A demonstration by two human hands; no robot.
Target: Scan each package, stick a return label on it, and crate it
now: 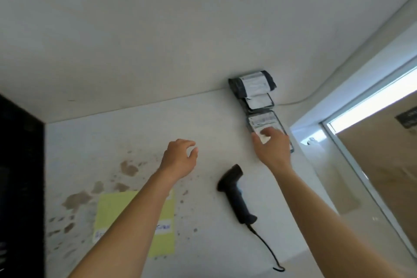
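Your right hand presses the phone with straight fingers; your left hand hovers relaxed, grasping nothing. No package is visible; scanner lies untouched, so labelling and crating seemingly remain.

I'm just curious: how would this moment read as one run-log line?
right hand: touching nearest package | left hand: open, empty | scanner: lying on table
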